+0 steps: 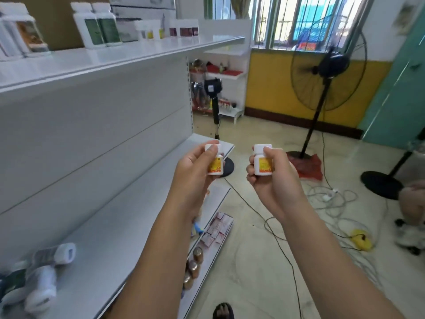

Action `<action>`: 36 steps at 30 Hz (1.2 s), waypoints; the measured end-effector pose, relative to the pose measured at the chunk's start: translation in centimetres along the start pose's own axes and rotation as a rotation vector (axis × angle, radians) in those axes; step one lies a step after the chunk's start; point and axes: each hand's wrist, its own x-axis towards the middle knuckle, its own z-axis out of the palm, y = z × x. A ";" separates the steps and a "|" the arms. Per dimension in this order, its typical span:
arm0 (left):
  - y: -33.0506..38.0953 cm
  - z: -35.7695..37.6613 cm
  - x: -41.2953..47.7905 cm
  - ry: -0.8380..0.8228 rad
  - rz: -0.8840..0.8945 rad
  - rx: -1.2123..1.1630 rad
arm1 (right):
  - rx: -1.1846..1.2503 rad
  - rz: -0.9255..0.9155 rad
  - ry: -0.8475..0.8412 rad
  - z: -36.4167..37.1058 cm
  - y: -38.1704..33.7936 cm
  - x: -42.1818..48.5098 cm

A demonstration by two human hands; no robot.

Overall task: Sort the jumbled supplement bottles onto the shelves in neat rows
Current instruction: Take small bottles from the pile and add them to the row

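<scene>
Holding two small white bottles upright in the air, side by side and apart, the person stands beside a white shelf unit. The left grip is clenched round the left bottle, with the thumb over its white cap and the orange-yellow label facing the camera. The right grip grasps the right bottle in the same way, thumb on the cap. The left bottle shows in front of the far end of the middle shelf; the right one is out over the floor.

At the near left end of the middle shelf lies a blurred heap of white bottles on their sides. On the top shelf stand two tall bottles with green labels, then small white bottles like the held pair, then dark red boxes. On the low shelf are red-and-white packets and a row of brown-capped jars.

On the floor stand a black fan and a camera on a pole, with loose cables near them. A sandalled foot shows at the bottom edge.
</scene>
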 end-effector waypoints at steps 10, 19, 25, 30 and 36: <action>1.5 6.3 19.3 -0.014 0.063 0.098 | 0.031 -0.014 0.005 -0.7 -5.3 19.4; 3.2 10.2 30.4 0.152 0.202 0.231 | 0.000 0.060 -0.284 0.6 -9.5 34.5; 7.3 13.8 35.2 0.392 0.350 0.265 | -0.006 0.160 -0.591 3.9 -14.3 43.8; 13.0 15.9 36.3 0.572 0.508 0.413 | -0.080 0.176 -0.795 8.8 -17.2 48.8; 20.0 12.4 36.0 0.735 0.469 0.733 | -0.346 0.019 -1.012 15.9 -17.3 51.6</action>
